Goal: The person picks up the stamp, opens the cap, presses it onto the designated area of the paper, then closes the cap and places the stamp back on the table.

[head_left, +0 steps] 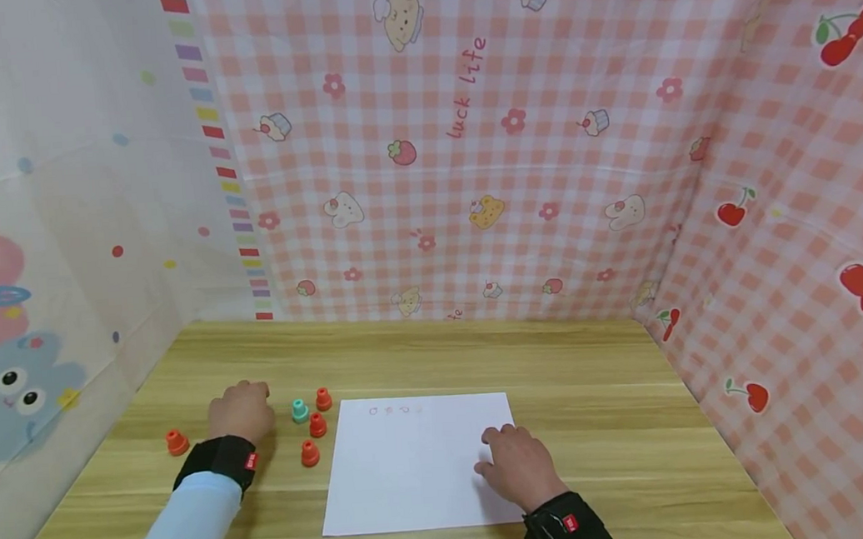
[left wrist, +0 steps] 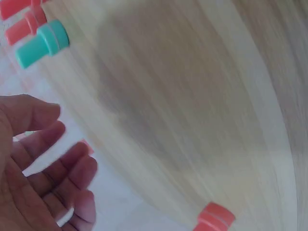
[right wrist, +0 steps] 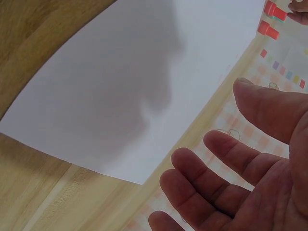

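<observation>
My left hand (head_left: 240, 411) hovers over the table just left of a small group of stamps, fingers loosely bent and nothing in them. The group has a teal stamp (head_left: 300, 411) and red stamps (head_left: 318, 424) standing close together. Another red stamp (head_left: 176, 442) stands apart, left of that hand. Over the right edge of a white sheet of paper (head_left: 409, 480) is my right hand (head_left: 520, 464), its fingers relaxed and holding nothing. Several small faint red marks (head_left: 389, 410) run along the sheet's top left. In the left wrist view, the teal stamp (left wrist: 43, 43) lies beyond the thumb.
The wooden table (head_left: 604, 374) bears the sheet and stamps. A pink checked cloth (head_left: 440, 177) with cartoon prints hangs behind it and along the right, and a white printed cloth (head_left: 101, 267) hangs on the left.
</observation>
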A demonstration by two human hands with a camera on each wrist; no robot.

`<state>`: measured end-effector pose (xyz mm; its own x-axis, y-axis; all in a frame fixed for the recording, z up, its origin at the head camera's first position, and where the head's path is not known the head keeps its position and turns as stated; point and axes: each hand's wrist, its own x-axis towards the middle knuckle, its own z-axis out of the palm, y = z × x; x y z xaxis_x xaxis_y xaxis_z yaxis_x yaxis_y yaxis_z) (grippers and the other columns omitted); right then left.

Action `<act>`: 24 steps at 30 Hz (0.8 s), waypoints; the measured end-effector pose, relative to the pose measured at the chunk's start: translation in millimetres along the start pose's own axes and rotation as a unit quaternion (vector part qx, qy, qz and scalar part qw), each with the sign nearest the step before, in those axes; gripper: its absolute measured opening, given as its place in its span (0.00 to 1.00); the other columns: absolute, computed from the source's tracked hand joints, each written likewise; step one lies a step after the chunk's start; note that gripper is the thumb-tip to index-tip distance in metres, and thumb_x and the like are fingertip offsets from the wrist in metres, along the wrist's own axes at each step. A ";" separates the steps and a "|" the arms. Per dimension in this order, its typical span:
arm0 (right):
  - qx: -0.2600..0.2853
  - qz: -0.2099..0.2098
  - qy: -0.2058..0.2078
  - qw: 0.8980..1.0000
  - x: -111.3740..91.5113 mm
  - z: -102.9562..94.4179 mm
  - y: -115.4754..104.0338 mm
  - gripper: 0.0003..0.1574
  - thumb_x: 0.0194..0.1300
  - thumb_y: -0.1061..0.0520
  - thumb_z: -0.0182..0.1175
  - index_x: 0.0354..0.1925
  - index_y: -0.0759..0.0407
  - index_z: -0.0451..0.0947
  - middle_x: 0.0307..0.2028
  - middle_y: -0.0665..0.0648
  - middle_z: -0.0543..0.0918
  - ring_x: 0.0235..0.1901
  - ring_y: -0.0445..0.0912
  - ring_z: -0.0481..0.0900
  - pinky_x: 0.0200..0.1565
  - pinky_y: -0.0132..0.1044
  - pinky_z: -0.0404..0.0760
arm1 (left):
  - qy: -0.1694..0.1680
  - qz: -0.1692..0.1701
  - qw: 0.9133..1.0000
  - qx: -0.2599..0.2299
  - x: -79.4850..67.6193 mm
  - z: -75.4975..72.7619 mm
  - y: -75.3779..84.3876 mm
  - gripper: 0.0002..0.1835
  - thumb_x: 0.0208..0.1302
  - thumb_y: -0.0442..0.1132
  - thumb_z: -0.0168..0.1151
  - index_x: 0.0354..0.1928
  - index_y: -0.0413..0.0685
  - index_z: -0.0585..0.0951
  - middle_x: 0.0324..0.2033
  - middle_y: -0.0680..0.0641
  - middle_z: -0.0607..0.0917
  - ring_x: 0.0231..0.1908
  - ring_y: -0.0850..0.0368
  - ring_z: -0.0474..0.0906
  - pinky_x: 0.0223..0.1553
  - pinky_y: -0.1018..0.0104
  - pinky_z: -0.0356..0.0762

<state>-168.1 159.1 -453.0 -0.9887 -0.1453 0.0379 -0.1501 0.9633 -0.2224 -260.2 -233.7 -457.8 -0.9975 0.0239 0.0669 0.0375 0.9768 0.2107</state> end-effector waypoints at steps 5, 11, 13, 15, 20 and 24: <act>0.003 0.003 -0.004 1.000 0.3 0.5 -0.1 0.21 0.56 0.50 0.74 0.44 0.60 0.83 0.34 0.59 0.81 0.35 0.53 0.76 0.36 0.48 0.77 | 0.004 -0.030 0.999 0.012 -6.6 -7.4 -10.7 0.09 0.59 0.30 0.58 0.38 0.29 0.80 0.31 0.31 0.79 0.36 0.33 0.77 0.42 0.33 0.71; 0.005 0.004 -0.006 1.000 1.5 2.8 1.3 0.21 0.56 0.49 0.74 0.44 0.60 0.83 0.34 0.59 0.81 0.35 0.53 0.76 0.36 0.48 0.77 | -0.008 -0.057 0.998 0.013 -14.5 -16.4 -25.7 0.09 0.57 0.31 0.59 0.36 0.28 0.80 0.31 0.30 0.79 0.36 0.32 0.75 0.42 0.33 0.71; 0.005 0.003 -0.005 1.000 1.8 3.4 1.4 0.21 0.56 0.49 0.74 0.44 0.60 0.83 0.34 0.58 0.81 0.35 0.53 0.76 0.36 0.48 0.77 | -0.003 -0.064 0.998 0.020 -16.1 -17.8 -32.1 0.09 0.58 0.31 0.61 0.35 0.28 0.81 0.30 0.30 0.79 0.36 0.31 0.75 0.41 0.33 0.71; 0.005 0.002 -0.007 1.000 2.2 3.2 1.0 0.21 0.56 0.49 0.73 0.44 0.60 0.83 0.34 0.59 0.81 0.35 0.53 0.76 0.36 0.48 0.77 | 0.003 -0.072 0.997 0.028 -17.1 -18.2 -40.2 0.10 0.58 0.32 0.62 0.36 0.28 0.81 0.30 0.29 0.78 0.37 0.30 0.74 0.42 0.33 0.70; 0.007 0.002 -0.013 1.000 2.3 0.8 -1.2 0.21 0.56 0.49 0.73 0.44 0.60 0.83 0.35 0.59 0.81 0.35 0.53 0.76 0.36 0.48 0.77 | -0.021 -0.112 0.993 0.041 -20.8 -24.1 -56.5 0.13 0.61 0.36 0.61 0.37 0.28 0.81 0.33 0.27 0.77 0.41 0.28 0.73 0.45 0.33 0.68; 0.009 0.000 -0.013 1.000 1.9 1.7 -0.1 0.21 0.57 0.50 0.73 0.44 0.60 0.83 0.34 0.59 0.81 0.35 0.53 0.76 0.36 0.48 0.77 | -0.051 -0.149 0.987 0.025 -25.0 -29.5 -64.4 0.13 0.63 0.36 0.56 0.34 0.28 0.81 0.31 0.29 0.78 0.38 0.33 0.75 0.42 0.38 0.70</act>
<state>-169.9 158.3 -454.6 -0.9885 -0.1504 0.0125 -0.1490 0.9592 -0.2403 -235.8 -303.5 -444.3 -0.9649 -0.2466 -0.0901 -0.2583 0.9530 0.1584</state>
